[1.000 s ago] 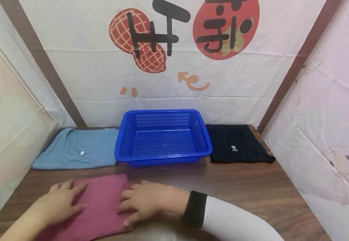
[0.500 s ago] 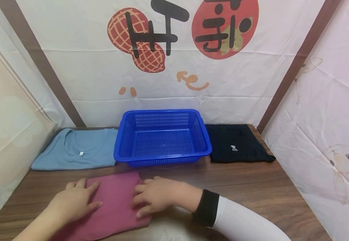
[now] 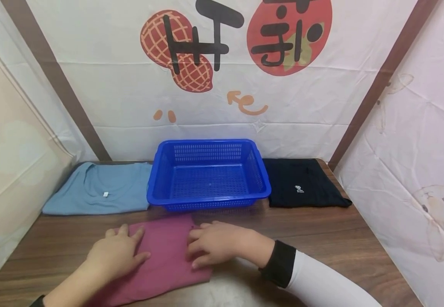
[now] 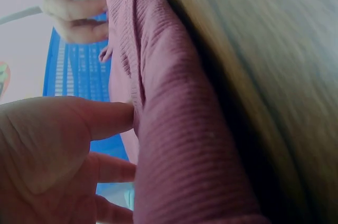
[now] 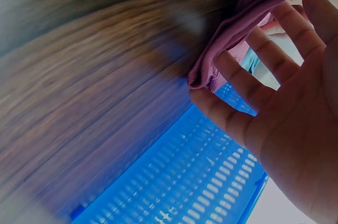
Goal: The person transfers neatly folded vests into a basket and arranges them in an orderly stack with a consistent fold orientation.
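A folded pink shirt (image 3: pixel 168 251) lies on the table in front of the basket, and its layered edge shows in both wrist views. My left hand (image 3: pixel 116 256) rests on its left part with the fingers spread; in the left wrist view the fingertips touch the cloth (image 4: pixel 174 108). On the opposite side, my right hand (image 3: pixel 220 245) touches the shirt's right edge. The right wrist view shows that hand's fingers (image 5: pixel 224 115) extended against the folded edge, not curled round it. The shirt's near left part is hidden under my left hand and forearm.
A blue plastic basket (image 3: pixel 208 199) with nothing in it stands at the back middle. A folded light blue T-shirt (image 3: pixel 124 200) lies to its left, a folded black garment (image 3: pixel 302 179) to its right. Printed cloth walls (image 3: pixel 122 98) enclose the wooden table (image 3: pixel 321 238).
The pink shirt has slid to the right along the table, with both my hands moving along on it. The basket and the other two garments have stayed in place.
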### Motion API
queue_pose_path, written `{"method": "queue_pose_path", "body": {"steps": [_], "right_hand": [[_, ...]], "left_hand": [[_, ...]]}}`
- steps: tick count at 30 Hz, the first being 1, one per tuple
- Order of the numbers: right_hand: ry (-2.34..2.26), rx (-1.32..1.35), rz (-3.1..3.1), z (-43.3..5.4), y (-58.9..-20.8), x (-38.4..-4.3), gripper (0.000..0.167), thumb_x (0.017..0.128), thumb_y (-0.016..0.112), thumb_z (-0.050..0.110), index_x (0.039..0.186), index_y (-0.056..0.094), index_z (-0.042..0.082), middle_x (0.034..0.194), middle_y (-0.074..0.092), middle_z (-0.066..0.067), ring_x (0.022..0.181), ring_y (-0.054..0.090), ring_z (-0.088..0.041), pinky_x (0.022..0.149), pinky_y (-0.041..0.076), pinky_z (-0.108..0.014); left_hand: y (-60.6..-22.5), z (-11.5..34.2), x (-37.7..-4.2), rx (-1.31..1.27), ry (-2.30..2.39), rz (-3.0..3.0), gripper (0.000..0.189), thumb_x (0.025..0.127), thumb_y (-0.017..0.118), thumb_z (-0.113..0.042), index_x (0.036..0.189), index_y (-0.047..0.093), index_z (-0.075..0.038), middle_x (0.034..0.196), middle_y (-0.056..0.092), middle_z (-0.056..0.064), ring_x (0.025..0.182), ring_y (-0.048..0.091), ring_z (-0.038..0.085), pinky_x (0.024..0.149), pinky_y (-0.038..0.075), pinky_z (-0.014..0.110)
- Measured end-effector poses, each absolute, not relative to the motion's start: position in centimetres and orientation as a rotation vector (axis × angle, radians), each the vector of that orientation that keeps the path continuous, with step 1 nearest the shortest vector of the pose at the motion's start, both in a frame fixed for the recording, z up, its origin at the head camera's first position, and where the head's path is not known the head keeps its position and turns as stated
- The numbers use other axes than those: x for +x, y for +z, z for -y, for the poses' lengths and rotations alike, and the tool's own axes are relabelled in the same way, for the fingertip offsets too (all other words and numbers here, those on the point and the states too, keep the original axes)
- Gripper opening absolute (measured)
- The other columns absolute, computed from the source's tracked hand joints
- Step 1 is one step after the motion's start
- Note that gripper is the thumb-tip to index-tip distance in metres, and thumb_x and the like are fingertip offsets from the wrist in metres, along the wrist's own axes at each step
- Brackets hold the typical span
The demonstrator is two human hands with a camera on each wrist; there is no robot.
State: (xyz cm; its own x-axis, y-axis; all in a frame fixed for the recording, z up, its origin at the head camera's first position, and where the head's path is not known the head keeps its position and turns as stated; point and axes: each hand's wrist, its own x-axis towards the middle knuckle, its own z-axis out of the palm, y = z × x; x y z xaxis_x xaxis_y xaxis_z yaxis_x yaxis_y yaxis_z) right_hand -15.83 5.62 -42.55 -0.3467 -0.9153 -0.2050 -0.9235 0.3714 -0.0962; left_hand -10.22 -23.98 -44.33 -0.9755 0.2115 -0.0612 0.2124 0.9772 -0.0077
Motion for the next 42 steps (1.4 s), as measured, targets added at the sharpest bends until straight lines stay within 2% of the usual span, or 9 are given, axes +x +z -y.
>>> {"method": "queue_pose_path", "body": {"steps": [5,10,17,26,29,34,39,42], "right_hand": [[0.024,-1.659,-2.410,-6.7,-42.7,-15.9,0.035,0.100,0.051,0.062,0.124,0.069,0.045,0.126,0.056,0.020,0.112,0.053,-0.008,0.090,0.048,-0.029],[-0.009,-1.655,-2.423,-7.6,-42.8,-15.9,0.031,0.100,0.053,0.059,0.121,0.071,0.043,0.124,0.057,0.020,0.105,0.051,-0.007,0.081,0.045,-0.024],[-0.063,-1.649,-2.421,-8.8,-42.5,-15.9,0.029,0.101,0.054,0.055,0.118,0.073,0.040,0.125,0.058,0.018,0.108,0.053,-0.007,0.087,0.047,-0.026],[-0.109,-1.662,-2.435,-10.8,-42.6,-16.0,0.024,0.102,0.057,0.051,0.111,0.076,0.037,0.120,0.060,0.016,0.100,0.052,-0.005,0.082,0.046,-0.023],[-0.131,-1.665,-2.440,-11.5,-42.7,-16.0,0.023,0.103,0.058,0.047,0.108,0.076,0.035,0.116,0.061,0.016,0.098,0.052,-0.004,0.083,0.046,-0.022],[-0.172,-1.598,-2.456,-12.8,-42.5,-16.1,0.023,0.104,0.057,0.044,0.107,0.077,0.033,0.114,0.060,0.015,0.099,0.053,-0.004,0.087,0.047,-0.026],[-0.180,-1.519,-2.462,-13.8,-42.1,-16.3,0.022,0.104,0.057,0.041,0.104,0.077,0.031,0.111,0.059,0.015,0.102,0.055,-0.002,0.101,0.046,-0.033],[-0.178,-1.492,-2.467,-14.2,-42.2,-16.3,0.022,0.104,0.058,0.040,0.103,0.077,0.030,0.108,0.059,0.015,0.100,0.055,-0.001,0.101,0.046,-0.033]], "left_hand": [[-44.2,22.6,-10.0,0.335,-0.035,-3.070,0.074,0.083,0.075,-0.059,0.136,0.065,-0.008,0.122,0.058,0.035,0.103,0.058,0.054,0.061,0.054,0.063],[-44.1,21.5,-10.2,0.328,-0.068,-3.059,0.075,0.084,0.072,-0.062,0.138,0.064,-0.009,0.125,0.058,0.035,0.103,0.058,0.052,0.057,0.054,0.061],[-44.3,20.2,-10.3,0.303,-0.135,-3.043,0.076,0.086,0.068,-0.065,0.140,0.063,-0.013,0.135,0.054,0.036,0.111,0.056,0.056,0.057,0.052,0.068],[-44.3,18.1,-10.5,0.351,-0.163,-3.065,0.078,0.085,0.066,-0.068,0.140,0.063,-0.014,0.123,0.059,0.029,0.103,0.057,0.049,0.050,0.051,0.062],[-44.4,17.4,-10.7,0.357,-0.169,-3.064,0.078,0.085,0.065,-0.069,0.141,0.063,-0.014,0.125,0.059,0.029,0.103,0.056,0.048,0.048,0.050,0.061],[-44.5,16.1,-11.4,0.365,-0.191,-3.039,0.078,0.087,0.063,-0.070,0.142,0.061,-0.015,0.130,0.058,0.029,0.105,0.055,0.047,0.050,0.050,0.059],[-44.5,14.7,-12.1,0.363,-0.192,-3.021,0.078,0.088,0.061,-0.071,0.144,0.060,-0.016,0.130,0.059,0.027,0.109,0.054,0.048,0.058,0.053,0.063],[-44.7,14.0,-12.2,0.367,-0.190,-3.025,0.079,0.088,0.060,-0.071,0.144,0.060,-0.017,0.129,0.059,0.027,0.108,0.054,0.048,0.058,0.053,0.063]]}}
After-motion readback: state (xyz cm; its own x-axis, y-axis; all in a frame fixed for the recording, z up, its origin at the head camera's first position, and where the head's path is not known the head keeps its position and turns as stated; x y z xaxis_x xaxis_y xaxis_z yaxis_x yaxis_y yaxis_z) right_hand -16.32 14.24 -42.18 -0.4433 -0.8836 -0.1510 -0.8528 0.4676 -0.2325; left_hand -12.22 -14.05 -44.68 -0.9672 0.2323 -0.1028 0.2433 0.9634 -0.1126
